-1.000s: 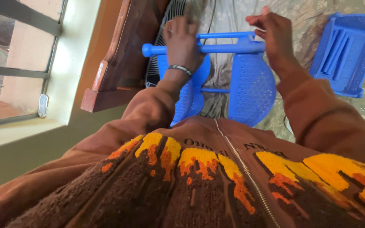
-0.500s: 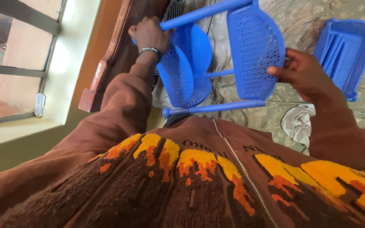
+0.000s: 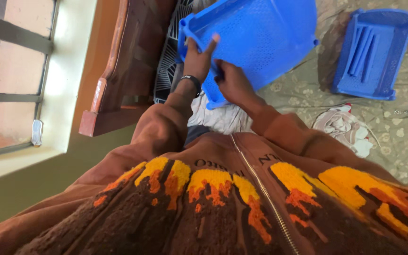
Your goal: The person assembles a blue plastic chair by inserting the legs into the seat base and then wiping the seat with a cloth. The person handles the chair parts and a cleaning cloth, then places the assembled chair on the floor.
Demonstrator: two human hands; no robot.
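A large blue perforated plastic tray (image 3: 265,38) is held in front of me at a tilt, its flat mesh face toward the camera. My left hand (image 3: 198,59), with a dark band on the wrist, grips the tray's left rim, two fingers spread up over the edge. My right hand (image 3: 232,82) holds the tray's lower edge close beside the left hand. Both arms wear brown sleeves. My brown sweater with orange and yellow shapes fills the bottom of the head view.
A second blue plastic tray with ridged parts (image 3: 374,52) lies on the patterned floor at upper right. Crumpled cloth (image 3: 343,130) lies on the floor. A dark wooden furniture frame (image 3: 119,71) stands at left, beside a window with bars (image 3: 10,71). Cables lie at far right.
The blue mesh pieces and bars held apart earlier now show as one flat tray face. My right hand moved from the right side to the lower edge, beside the left hand.
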